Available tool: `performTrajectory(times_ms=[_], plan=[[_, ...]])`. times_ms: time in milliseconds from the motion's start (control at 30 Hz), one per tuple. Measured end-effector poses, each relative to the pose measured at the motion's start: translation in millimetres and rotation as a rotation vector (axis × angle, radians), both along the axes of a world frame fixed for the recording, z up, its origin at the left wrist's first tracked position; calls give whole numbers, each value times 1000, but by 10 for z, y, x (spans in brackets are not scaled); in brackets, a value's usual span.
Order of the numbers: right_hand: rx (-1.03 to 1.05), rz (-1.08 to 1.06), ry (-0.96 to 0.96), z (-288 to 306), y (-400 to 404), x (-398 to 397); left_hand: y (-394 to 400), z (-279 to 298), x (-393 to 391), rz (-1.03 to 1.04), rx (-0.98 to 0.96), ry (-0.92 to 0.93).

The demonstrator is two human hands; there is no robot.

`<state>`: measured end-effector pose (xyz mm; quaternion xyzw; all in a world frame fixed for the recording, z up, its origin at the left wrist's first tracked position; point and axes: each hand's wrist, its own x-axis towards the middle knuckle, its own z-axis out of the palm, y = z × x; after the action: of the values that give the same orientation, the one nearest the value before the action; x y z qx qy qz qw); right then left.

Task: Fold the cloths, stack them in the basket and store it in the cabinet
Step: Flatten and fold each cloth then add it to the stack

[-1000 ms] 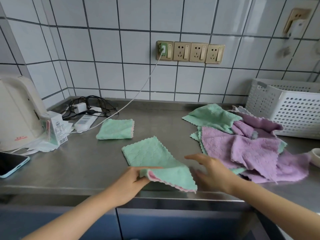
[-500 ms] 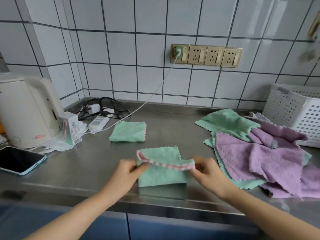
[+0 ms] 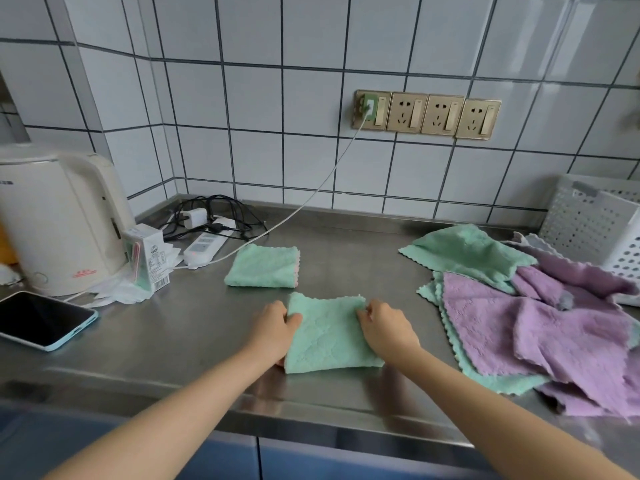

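A green cloth, folded in half, lies flat on the steel counter near its front edge. My left hand pinches its far left corner and my right hand pinches its far right corner. Behind it rests a smaller folded green cloth. To the right is a loose heap of purple cloths mixed with green cloths. The white perforated basket stands at the back right against the wall. Blue cabinet fronts run below the counter.
A cream kettle stands at the far left, with a small carton and white wrappers beside it. A phone lies at the front left. A power strip and tangled cables sit at the back, with a cord up to the wall sockets.
The near edge of the green cloth was lifted and carried away from me onto its far edge, so it now lies folded in half. Both hands moved forward with it.
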<state>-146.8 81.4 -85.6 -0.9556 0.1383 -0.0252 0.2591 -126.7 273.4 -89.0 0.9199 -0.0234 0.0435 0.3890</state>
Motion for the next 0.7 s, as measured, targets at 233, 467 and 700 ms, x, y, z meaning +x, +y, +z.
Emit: performTrajectory(times_ms=[233, 467, 700], plan=[[-268, 48, -95, 102, 27, -142, 154, 55, -58, 41, 231, -60], [-425, 216, -113, -48, -22, -264, 91, -36, -126, -76, 243, -33], [-379, 176, -110, -99, -12, -291, -16, 53, -90, 63, -582, 269]])
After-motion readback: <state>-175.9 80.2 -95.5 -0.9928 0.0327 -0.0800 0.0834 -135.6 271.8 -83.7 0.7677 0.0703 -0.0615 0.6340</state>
